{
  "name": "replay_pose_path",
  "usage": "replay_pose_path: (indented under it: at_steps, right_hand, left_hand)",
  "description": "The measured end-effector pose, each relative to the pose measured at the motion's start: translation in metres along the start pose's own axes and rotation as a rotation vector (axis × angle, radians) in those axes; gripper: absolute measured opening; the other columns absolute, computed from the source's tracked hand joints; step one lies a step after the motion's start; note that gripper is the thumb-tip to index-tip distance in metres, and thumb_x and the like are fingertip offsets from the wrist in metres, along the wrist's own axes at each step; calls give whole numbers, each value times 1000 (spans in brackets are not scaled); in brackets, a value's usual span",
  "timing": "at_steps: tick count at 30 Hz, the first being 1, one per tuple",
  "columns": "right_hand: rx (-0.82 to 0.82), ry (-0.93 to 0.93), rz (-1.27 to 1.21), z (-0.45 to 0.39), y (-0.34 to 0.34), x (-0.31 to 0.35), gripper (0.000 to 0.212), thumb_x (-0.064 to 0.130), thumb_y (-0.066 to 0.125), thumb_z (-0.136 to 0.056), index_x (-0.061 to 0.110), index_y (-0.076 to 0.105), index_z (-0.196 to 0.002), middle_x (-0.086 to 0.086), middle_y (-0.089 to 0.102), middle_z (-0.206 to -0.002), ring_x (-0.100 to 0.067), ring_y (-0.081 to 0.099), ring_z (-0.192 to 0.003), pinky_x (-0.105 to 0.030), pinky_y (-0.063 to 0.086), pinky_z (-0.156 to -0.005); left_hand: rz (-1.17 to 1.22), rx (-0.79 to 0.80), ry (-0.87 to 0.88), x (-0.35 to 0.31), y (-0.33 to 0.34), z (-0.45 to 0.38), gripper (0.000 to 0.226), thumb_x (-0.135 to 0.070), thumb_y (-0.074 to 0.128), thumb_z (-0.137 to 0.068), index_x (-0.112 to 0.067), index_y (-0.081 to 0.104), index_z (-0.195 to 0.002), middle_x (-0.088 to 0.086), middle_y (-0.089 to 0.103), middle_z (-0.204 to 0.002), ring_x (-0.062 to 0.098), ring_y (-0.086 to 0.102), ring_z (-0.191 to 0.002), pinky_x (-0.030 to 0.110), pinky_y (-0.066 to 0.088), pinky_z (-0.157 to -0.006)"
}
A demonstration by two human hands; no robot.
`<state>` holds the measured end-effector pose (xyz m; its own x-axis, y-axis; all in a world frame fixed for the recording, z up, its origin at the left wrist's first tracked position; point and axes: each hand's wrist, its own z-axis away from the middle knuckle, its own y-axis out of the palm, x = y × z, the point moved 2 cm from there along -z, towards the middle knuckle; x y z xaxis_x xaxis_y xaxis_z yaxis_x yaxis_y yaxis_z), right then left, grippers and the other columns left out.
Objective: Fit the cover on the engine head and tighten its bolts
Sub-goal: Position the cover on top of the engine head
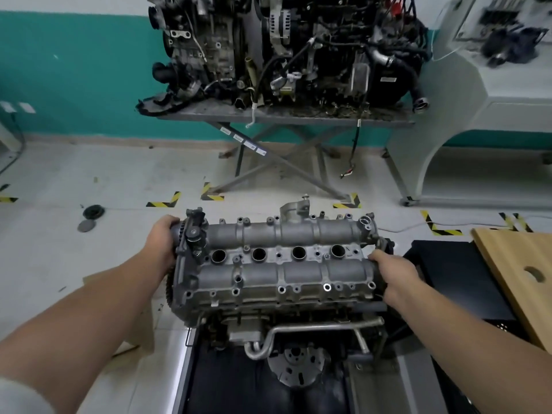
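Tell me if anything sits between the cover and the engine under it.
Nothing visible does. The cover is held at both ends, left hand and right hand, directly above the engine. The joint itself is shadowed, so small debris cannot be ruled out.

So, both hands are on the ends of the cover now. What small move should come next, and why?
Probably lower and settle the cover squarely onto the head, nudging it until it lies even. The left hand grips one end and the right hand the other. The bolt holes that can be seen along its near edge look empty, and no tool is in hand, so seating likely comes before bolting.
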<state>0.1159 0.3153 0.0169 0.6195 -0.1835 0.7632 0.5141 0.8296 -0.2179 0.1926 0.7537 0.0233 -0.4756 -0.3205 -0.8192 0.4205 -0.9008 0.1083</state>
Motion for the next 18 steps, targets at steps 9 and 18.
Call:
replay_pose_path:
  at_steps: [9,18]
  right_hand:
    - [24,48,74,8,4,-4,23,24,69,-84,10,62,-101,-20,62,-106,-36,61,-83,-39,52,-41]
    - [207,59,74,11,0,-10,23,29,62,-90,13,59,-107,-21,58,-116,-41,63,-97,-57,56,-56]
  left_hand:
    - [-26,70,-45,16,-17,-22,29,-39,51,-93,-13,62,-86,9,68,-74,25,67,-55,37,52,-61]
    - [-162,306,-287,48,-48,10,78,-84,59,-72,-18,77,-110,15,73,-110,33,72,-91,44,57,-77]
